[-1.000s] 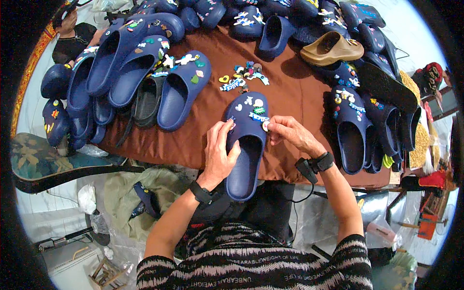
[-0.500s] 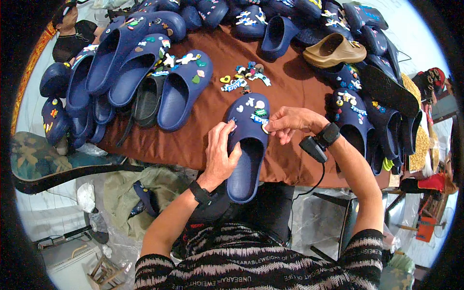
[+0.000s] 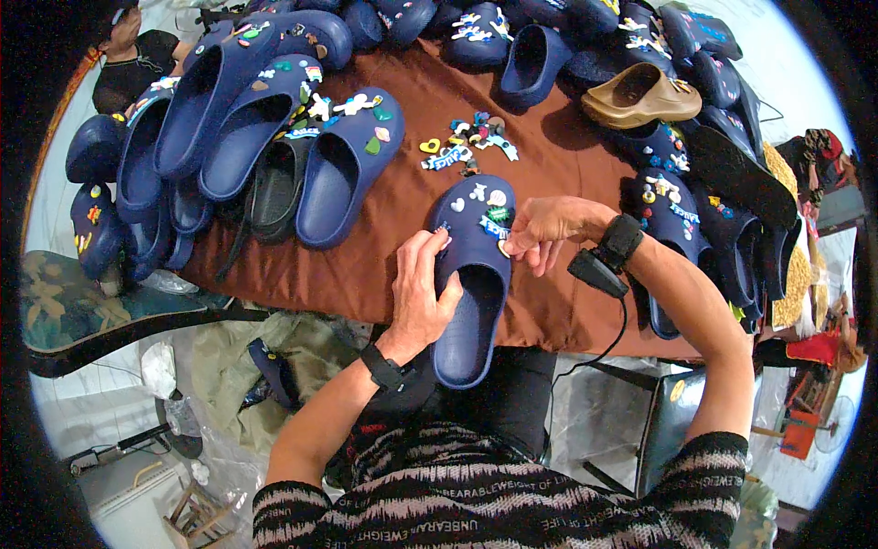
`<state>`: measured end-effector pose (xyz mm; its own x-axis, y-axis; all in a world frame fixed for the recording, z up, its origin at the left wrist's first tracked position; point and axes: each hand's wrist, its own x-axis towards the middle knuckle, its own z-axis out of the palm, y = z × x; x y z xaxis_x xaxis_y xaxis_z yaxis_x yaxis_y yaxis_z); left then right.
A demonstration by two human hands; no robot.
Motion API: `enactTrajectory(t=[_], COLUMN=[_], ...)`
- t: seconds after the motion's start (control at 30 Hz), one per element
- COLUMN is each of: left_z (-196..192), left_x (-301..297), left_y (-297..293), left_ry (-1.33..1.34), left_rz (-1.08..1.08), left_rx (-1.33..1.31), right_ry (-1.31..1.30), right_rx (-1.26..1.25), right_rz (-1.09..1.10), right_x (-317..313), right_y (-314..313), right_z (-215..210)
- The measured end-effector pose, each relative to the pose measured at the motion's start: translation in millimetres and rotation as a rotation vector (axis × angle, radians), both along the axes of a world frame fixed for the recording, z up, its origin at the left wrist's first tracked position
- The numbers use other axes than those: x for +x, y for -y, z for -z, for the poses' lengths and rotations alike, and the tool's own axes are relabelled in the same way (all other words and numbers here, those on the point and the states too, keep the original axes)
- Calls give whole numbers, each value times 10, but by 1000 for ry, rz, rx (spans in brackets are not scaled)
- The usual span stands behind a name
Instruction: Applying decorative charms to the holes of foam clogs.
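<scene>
A navy blue clog [image 3: 469, 274] lies in front of me, its toe pointing away and its heel over the table edge. Several charms decorate its upper, among them a white heart, a green one and a blue-and-white banner. My left hand [image 3: 421, 295] grips the clog's left side, thumb at the opening and fingers on the upper. At the right side of the upper, my right hand [image 3: 554, 229] pinches a small white charm [image 3: 505, 247] against the shoe. Just beyond the toe sits a pile of loose charms [image 3: 485, 135] in mixed colours.
Brown cloth [image 3: 402, 69] covers the table. Decorated navy clogs [image 3: 343, 174] crowd its left, far and right sides, with a black clog [image 3: 276, 188] and a tan clog [image 3: 640, 94] among them. Another person [image 3: 137, 64] is at the far left. A cable [image 3: 599, 352] hangs from my right wrist device.
My right elbow has swung a little outward, while the right fingers stay at the clog's right side. The left hand keeps its hold. The whole view has shifted slightly.
</scene>
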<state>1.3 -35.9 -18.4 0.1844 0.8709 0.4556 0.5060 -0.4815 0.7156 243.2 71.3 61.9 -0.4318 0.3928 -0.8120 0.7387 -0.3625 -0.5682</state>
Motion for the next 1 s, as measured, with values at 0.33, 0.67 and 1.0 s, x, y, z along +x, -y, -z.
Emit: enactTrajectory(t=[0.33, 0.67, 1.0], left_z=[0, 74, -38], left_x=[7, 23, 20], left_y=[11, 88, 158], left_ry=[33, 139, 71], left_rz=[5, -99, -100], left_rx=[-46, -117, -135], right_ry=[84, -102, 54], right_rx=[85, 283, 814], right_rz=[-68, 142, 47], right_x=[-36, 173, -151], right_y=[-14, 376, 1042], right_z=[-41, 109, 4])
